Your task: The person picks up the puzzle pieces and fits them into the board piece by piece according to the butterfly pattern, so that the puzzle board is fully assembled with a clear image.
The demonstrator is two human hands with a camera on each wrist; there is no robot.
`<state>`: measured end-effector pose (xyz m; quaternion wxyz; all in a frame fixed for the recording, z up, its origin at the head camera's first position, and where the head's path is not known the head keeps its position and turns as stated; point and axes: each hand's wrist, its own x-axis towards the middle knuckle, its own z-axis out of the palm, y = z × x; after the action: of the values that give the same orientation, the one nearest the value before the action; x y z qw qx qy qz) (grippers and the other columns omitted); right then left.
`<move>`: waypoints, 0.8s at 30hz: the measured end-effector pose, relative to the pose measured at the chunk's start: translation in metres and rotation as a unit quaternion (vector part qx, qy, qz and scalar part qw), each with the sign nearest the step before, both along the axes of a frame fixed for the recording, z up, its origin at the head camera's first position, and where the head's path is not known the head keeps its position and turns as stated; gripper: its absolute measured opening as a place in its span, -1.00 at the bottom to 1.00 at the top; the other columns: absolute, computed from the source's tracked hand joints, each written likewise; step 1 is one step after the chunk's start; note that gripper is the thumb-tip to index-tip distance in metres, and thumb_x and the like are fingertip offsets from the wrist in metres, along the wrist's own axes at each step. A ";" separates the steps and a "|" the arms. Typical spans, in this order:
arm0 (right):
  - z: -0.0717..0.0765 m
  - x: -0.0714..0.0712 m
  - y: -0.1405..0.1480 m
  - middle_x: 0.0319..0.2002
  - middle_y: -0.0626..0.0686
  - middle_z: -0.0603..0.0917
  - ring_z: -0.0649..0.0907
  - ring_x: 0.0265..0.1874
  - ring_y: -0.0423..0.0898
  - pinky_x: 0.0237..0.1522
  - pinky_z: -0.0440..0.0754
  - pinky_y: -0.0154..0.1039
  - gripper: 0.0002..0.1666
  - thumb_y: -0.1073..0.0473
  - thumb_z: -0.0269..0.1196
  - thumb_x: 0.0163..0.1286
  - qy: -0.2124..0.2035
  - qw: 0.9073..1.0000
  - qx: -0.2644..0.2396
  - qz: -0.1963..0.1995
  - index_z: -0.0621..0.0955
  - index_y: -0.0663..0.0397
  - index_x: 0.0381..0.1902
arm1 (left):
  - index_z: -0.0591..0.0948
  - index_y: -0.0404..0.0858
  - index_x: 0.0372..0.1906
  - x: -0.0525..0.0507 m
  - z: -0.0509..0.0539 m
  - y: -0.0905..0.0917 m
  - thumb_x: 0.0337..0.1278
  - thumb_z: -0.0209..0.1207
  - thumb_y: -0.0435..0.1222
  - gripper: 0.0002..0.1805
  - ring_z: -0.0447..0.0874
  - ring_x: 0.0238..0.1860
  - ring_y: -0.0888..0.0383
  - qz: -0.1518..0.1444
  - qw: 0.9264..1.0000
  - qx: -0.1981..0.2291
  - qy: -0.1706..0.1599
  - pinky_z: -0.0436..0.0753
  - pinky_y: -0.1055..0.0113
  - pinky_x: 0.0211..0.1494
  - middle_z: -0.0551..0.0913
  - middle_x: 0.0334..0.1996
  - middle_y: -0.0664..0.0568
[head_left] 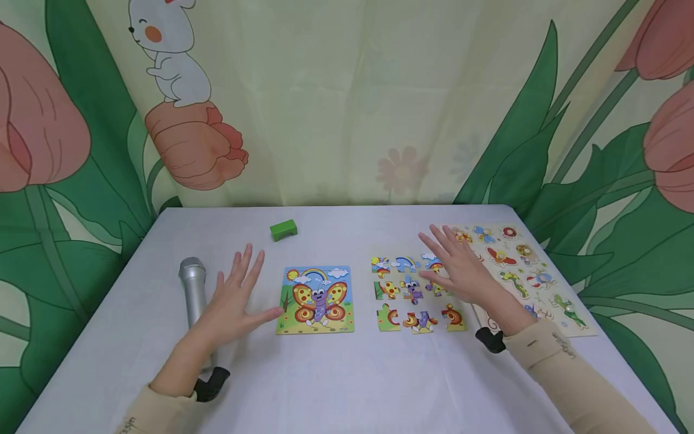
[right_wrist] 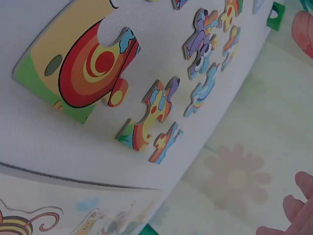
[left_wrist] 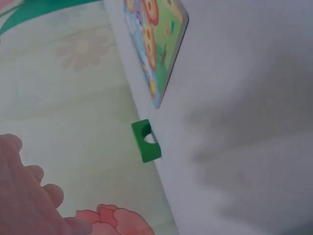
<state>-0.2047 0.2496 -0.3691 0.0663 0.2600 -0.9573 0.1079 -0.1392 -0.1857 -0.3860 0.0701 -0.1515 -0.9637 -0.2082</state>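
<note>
My left hand (head_left: 234, 310) hovers with spread, straight fingers between a silver microphone (head_left: 193, 283) and a square butterfly picture board (head_left: 315, 299). The thumb points at the board's left edge, and the forearm covers part of the microphone. Over on the right, my right hand (head_left: 461, 271) is held out with fingers spread and nothing in it. Below and beside it lie several loose jigsaw pieces (head_left: 413, 290) in rough rows, bearing parts of a butterfly picture. That hand partly hides the rightmost pieces and the near side of a white insect-picture board (head_left: 547, 301).
A green block (head_left: 284, 230) with a rounded notch, seen in the left wrist view, lies toward the table's back edge. A white cloth covers the table (head_left: 336, 386). Behind it hangs a curtain (head_left: 347, 108) printed with tulips and a rabbit.
</note>
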 end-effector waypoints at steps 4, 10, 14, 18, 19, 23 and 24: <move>-0.004 -0.004 -0.006 0.44 0.13 -0.11 -0.16 0.39 0.13 0.24 -0.14 0.32 -0.09 -0.26 0.07 0.28 -0.013 1.000 -0.001 0.002 -0.04 -0.17 0.45 | -0.19 -0.04 0.45 0.002 -0.007 0.005 -0.21 0.29 0.15 0.19 -0.42 0.41 -0.10 0.002 0.999 0.038 -0.014 -0.18 -0.38 0.21 -0.38 0.44 0.02; -0.010 -0.010 -0.016 0.44 0.10 -0.13 -0.17 0.39 0.10 0.27 -0.15 0.28 -0.10 -0.28 0.04 0.29 -0.049 0.999 -0.017 0.001 -0.03 -0.14 0.44 | -0.22 -0.06 0.45 0.003 -0.018 0.015 -0.16 0.29 0.12 0.18 -0.40 0.41 -0.13 0.003 0.995 0.088 -0.042 -0.16 -0.37 0.22 -0.37 0.44 -0.04; -0.017 -0.016 -0.024 0.44 0.13 -0.09 -0.15 0.39 0.11 0.27 -0.17 0.27 -0.10 -0.26 0.05 0.29 -0.063 0.998 -0.031 0.001 -0.01 -0.10 0.44 | -0.27 -0.01 0.44 0.003 -0.027 0.021 -0.09 0.28 0.05 0.15 -0.43 0.40 -0.14 0.005 0.989 0.127 -0.071 -0.20 -0.36 0.23 -0.39 0.44 -0.04; -0.024 -0.021 -0.032 0.42 0.16 -0.03 -0.09 0.39 0.13 0.27 -0.14 0.26 -0.13 -0.20 0.07 0.31 -0.074 0.997 -0.036 -0.004 0.02 -0.07 0.44 | -0.29 0.02 0.44 0.003 -0.036 0.026 -0.05 0.27 0.01 0.13 -0.44 0.40 -0.16 0.002 0.981 0.168 -0.094 -0.23 -0.35 0.23 -0.41 0.44 0.01; -0.025 -0.022 -0.034 0.42 0.16 -0.02 -0.08 0.38 0.14 0.27 -0.12 0.27 -0.14 -0.19 0.07 0.32 -0.076 0.996 -0.037 -0.004 0.02 -0.05 0.43 | -0.29 0.02 0.44 0.002 -0.039 0.026 -0.04 0.26 0.01 0.12 -0.43 0.40 -0.17 0.000 0.979 0.177 -0.098 -0.23 -0.34 0.24 -0.41 0.44 0.01; -0.028 -0.025 -0.043 0.40 0.19 0.04 -0.02 0.37 0.18 0.26 -0.09 0.28 -0.15 -0.15 0.09 0.31 -0.087 0.995 -0.046 0.000 0.06 0.00 0.42 | -0.29 0.02 0.44 0.001 -0.046 0.029 0.01 0.23 0.00 0.08 -0.39 0.39 -0.20 -0.005 0.973 0.204 -0.109 -0.22 -0.33 0.25 -0.38 0.44 -0.05; -0.028 -0.026 -0.045 0.40 0.19 0.05 -0.01 0.37 0.19 0.26 -0.08 0.28 -0.15 -0.15 0.10 0.31 -0.092 0.995 -0.047 -0.001 0.06 0.01 0.42 | -0.28 0.02 0.44 0.000 -0.047 0.030 0.01 0.23 -0.01 0.08 -0.39 0.39 -0.20 -0.007 0.971 0.211 -0.111 -0.19 -0.33 0.24 -0.37 0.44 -0.07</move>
<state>-0.2309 0.2049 -0.3972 -0.0094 0.2443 -0.9535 0.1765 -0.1388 -0.1558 -0.4334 -0.0082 -0.1159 -0.8989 -0.4225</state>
